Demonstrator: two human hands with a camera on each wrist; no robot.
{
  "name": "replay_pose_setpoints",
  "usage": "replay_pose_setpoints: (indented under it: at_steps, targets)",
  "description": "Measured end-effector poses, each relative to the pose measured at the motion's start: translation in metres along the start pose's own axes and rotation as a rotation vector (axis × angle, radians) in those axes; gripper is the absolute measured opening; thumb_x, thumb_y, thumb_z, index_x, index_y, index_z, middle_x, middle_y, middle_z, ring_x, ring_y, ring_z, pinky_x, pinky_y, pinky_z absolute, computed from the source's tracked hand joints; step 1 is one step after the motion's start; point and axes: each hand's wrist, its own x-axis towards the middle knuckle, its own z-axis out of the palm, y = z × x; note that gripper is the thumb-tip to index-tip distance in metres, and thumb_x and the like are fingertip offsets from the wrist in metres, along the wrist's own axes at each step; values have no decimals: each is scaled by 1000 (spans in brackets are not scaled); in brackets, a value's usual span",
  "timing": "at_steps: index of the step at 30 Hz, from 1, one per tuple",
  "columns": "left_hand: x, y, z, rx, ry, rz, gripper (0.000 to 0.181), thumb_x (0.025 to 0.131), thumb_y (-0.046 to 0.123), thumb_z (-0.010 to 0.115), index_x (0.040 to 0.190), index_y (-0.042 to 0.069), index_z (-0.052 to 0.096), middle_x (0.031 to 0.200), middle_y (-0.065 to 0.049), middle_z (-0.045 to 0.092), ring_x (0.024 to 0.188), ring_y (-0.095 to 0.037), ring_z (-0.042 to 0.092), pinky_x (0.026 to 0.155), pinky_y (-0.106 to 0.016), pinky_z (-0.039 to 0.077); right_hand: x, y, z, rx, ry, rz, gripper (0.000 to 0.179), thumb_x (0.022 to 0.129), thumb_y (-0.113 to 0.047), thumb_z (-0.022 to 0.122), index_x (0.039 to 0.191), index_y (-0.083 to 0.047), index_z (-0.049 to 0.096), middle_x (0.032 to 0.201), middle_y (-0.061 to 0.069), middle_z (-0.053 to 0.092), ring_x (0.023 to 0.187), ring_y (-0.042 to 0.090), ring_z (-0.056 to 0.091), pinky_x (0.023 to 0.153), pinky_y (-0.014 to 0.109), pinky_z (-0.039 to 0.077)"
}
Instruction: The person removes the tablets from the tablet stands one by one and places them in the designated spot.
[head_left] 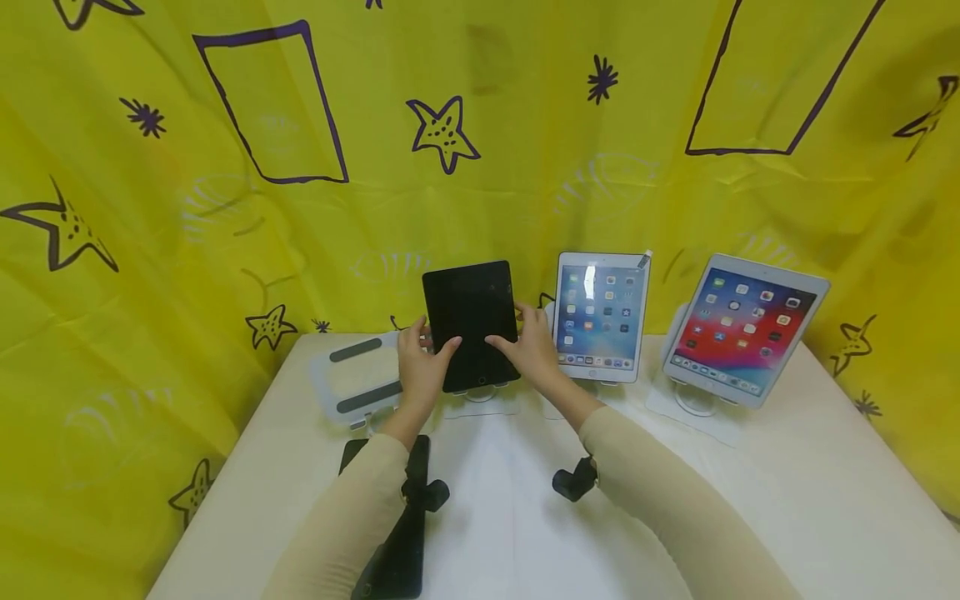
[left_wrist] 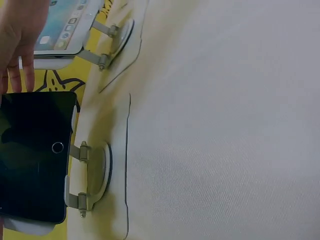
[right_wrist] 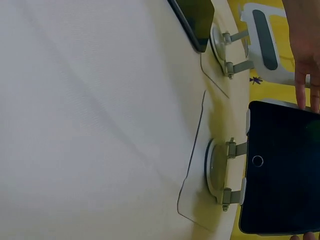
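Observation:
A black tablet (head_left: 472,308) leans upright on a stand (head_left: 480,395), its screen dark and its home button at the bottom. My left hand (head_left: 422,367) holds its left edge, thumb on the screen. On the opposite edge my right hand (head_left: 537,350) grips it the same way, thumb also on the front. In the left wrist view the stand's two lower clips touch the tablet (left_wrist: 35,155) along its bottom edge. The right wrist view has the left hand's fingers (right_wrist: 301,92) at the tablet's side. The back of the tablet is hidden.
Left of the hands stands an empty tablet stand (head_left: 367,400) with dark pads. Another black tablet (head_left: 405,542) lies on the white table (head_left: 510,517), partly under the left sleeve. To the right, a white tablet (head_left: 600,312) and a red-and-blue-screen tablet (head_left: 750,329) sit on stands. A yellow curtain (head_left: 525,208) hangs behind.

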Motion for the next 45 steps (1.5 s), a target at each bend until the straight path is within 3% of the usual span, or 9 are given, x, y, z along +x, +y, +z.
replay_pose_setpoints:
  at_steps: [6, 16, 22, 28, 45]
  targets:
    - [0, -2, 3, -19, -1, -17, 61, 80, 24, 76, 131, 3, 49, 113, -15, 46, 99, -30, 52, 81, -39, 47, 1, -3, 0, 48, 5, 36, 69, 83, -33, 73, 135, -3, 39, 121, 19, 45, 102, 32, 50, 88, 40, 49]
    - [-5, -7, 2, -3, 9, 79, 56, 81, 18, 75, 127, 3, 45, 109, -17, 49, 94, -30, 52, 76, -37, 46, -4, 1, 1, 124, 11, -21, 71, 82, -25, 75, 134, -1, 34, 116, 19, 49, 97, 32, 51, 85, 41, 49]
    - [-9, -6, 6, 27, 42, 78, 51, 83, 12, 72, 126, 5, 44, 108, -16, 49, 93, -29, 52, 78, -39, 47, -6, 5, 2, 93, 47, -72, 65, 83, -20, 74, 131, -1, 36, 109, 19, 51, 92, 31, 51, 78, 39, 48]
    - [-11, -8, 8, -8, 25, 77, 53, 86, 14, 68, 130, 6, 40, 111, -15, 45, 96, -28, 49, 82, -37, 46, -7, 5, 3, 70, 84, -85, 64, 81, -18, 75, 130, -1, 37, 104, 18, 53, 88, 29, 51, 74, 36, 46]
    - [-18, 4, -9, -70, -20, 179, 53, 82, 14, 71, 126, 4, 44, 105, -14, 47, 87, -23, 48, 70, -24, 44, -25, -7, -13, 146, 107, -53, 63, 77, -16, 79, 126, -4, 41, 96, 16, 56, 83, 27, 53, 69, 32, 44]
